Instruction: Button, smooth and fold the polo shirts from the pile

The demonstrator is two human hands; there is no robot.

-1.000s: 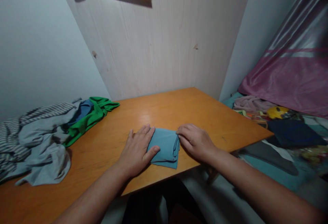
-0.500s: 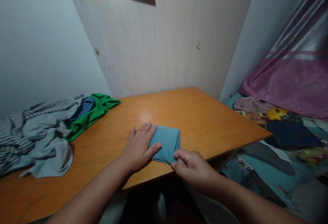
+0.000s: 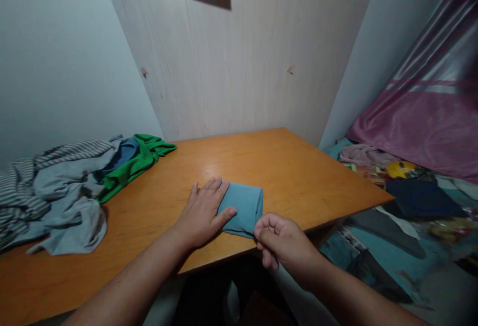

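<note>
A blue-grey cloth [image 3: 242, 208], folded into a small square packet, lies close to the front edge of the wooden table [image 3: 257, 159]. My left hand [image 3: 203, 211] rests flat over its left side, fingers stretched out and the thumb lying across the top layer. At the packet's near right corner, my right hand [image 3: 278, 239] is closed, with thumb and index finger pinching the cloth's edge. The other fingers of that hand are curled below. Layered folds show along the packet's right side. What lies under my left palm is hidden.
Rumpled clothes are heaped on the table's left: a striped garment [image 3: 22, 186], a grey one [image 3: 78, 221] and a green one [image 3: 138, 166]. Beyond the right edge lie folded dark cloth [image 3: 421, 197], other garments and a pink satin curtain [image 3: 421, 127]. A wall panel [image 3: 239, 67] stands behind.
My right hand's grip has shifted slightly at the corner, with the lower fingers now hanging more loosely beneath. My left hand and the folded cloth stay in place. The view has shifted slightly.
</note>
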